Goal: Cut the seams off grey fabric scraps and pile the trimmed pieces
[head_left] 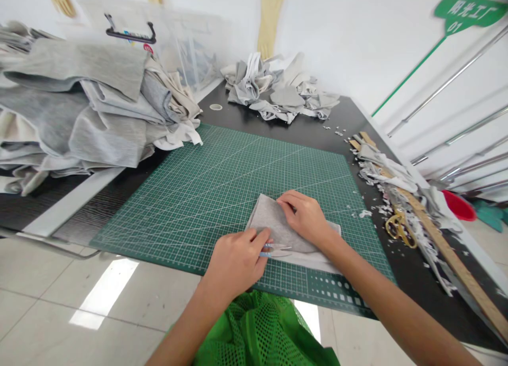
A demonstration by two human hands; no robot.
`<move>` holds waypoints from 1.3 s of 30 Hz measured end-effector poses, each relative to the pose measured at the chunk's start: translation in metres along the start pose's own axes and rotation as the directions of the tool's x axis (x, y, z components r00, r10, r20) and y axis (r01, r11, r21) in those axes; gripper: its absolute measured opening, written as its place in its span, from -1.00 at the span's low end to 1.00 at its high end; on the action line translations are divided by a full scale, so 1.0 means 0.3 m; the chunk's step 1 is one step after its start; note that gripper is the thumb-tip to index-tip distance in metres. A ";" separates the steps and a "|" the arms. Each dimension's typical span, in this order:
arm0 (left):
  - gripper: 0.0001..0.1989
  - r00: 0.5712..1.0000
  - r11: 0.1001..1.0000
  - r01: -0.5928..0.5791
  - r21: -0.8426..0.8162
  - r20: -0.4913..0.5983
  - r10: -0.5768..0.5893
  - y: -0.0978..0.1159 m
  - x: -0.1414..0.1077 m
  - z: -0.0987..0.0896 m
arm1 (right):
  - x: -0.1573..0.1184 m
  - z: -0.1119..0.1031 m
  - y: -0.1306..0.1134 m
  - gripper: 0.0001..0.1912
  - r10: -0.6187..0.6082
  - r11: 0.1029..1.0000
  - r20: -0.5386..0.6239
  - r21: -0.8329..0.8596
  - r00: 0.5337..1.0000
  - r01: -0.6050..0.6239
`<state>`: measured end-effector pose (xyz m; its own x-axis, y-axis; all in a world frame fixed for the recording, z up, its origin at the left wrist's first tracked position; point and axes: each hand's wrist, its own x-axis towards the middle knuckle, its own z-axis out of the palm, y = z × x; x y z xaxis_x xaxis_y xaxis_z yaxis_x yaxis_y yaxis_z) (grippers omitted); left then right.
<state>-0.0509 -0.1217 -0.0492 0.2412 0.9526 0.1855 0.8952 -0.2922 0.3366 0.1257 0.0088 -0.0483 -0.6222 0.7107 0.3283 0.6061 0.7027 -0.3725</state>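
Gray cloth (266, 213) lies partly under the left hand (237, 260) and right hand (305, 216).

Grey cloth (296, 238), folded in layers, lying low just right of centre frame, and there, blue-handled scissors (281, 253), handles partly hidden, blades parted, pointing right over its lower part!

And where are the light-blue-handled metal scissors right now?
In the head view, just below centre: the scissors are in the left hand, blades pointing right over folded grey fabric on the green gridded cutting mat.
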 end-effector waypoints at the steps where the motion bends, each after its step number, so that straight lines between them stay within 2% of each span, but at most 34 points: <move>1: -0.62 1.000 1.000 -0.002 0.003 -0.002 0.002 0.000 0.000 0.000 | 0.001 -0.002 0.004 -0.77 0.011 1.000 -0.007 0.020 1.000 -0.010; 7: -0.65 1.000 1.000 0.004 0.017 -0.011 -0.004 0.001 -0.003 0.004 | 0.003 -0.012 0.015 -0.79 0.035 0.995 -0.051 0.097 0.998 -0.030; 12: -0.65 1.000 1.000 0.013 0.015 0.001 -0.013 0.004 -0.013 0.002 | 0.003 -0.010 0.014 -0.85 0.015 0.990 -0.035 0.140 0.999 -0.010; 21: -0.62 1.000 1.000 0.025 -0.005 -0.003 -0.025 0.006 -0.033 0.005 | 0.006 -0.007 0.001 -0.79 -0.101 0.986 0.096 -0.124 0.990 0.113; 27: -0.60 1.000 1.000 0.028 -0.009 0.008 -0.028 0.006 -0.028 -0.004 | 0.027 0.006 -0.041 -0.79 -0.026 0.963 0.134 -0.264 0.991 0.061; 29: -0.60 0.999 1.000 0.031 -0.007 0.015 -0.031 0.006 -0.028 -0.005 | 0.027 0.013 -0.041 -0.81 -0.021 0.964 0.134 -0.260 0.991 0.055; 31: -0.60 0.999 0.999 0.031 -0.010 0.015 -0.031 0.006 -0.028 -0.005 | 0.027 0.009 -0.030 -0.81 -0.012 0.977 0.103 -0.212 0.995 0.034; 34: -0.60 1.000 0.999 0.024 -0.025 0.008 -0.024 0.006 -0.030 -0.005 | 0.030 -0.034 -0.003 -0.81 0.010 0.991 -0.027 -0.135 1.000 -0.014; 39: -0.61 1.000 0.999 0.024 -0.047 0.008 -0.023 0.003 -0.029 -0.006 | -0.015 -0.200 0.055 -0.89 0.110 0.982 -0.279 -0.115 0.954 -0.147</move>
<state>-0.0529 -0.1304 -0.0490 0.2231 0.9598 0.1705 0.8819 -0.2732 0.3841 0.1683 0.0192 -0.0039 -0.3885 0.7645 0.5144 0.7439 0.5896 -0.3145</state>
